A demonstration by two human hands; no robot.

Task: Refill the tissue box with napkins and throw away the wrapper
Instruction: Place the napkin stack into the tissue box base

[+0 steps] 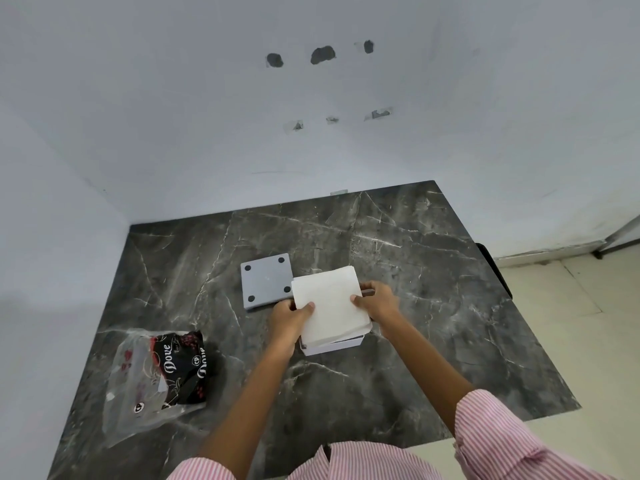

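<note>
Pink-striped sleeves [512, 441] sit closest to the lens in the head view, the only view I have, w/ both forearms reaching out over the dark marble table [433, 271]. Left hand [289, 318] is clamped on the near-left edge of the napkin stack [329, 303], thumb on top; right hand [377, 301] grips the right edge the same way. Stack sits tilted over the white tissue box [334, 346], mostly covering it, so only the box's near wall shows. Can't tell how far the napkins have gone in. Grey lid [266, 280] w/ four dark pads lies flat just beside the box on its far-left side, underside up. Wrapper [159, 375], clear plastic w/ black printed panel, lies well apart at the near-left of the table, looks empty.

My read: we're mid-refill, at the seating step. Next I'd square the stack to the box opening, press it down evenly w/ both hands so corners don't fold, then refit the lid. Wrapper isn't binned yet; no bin visible from here
</note>
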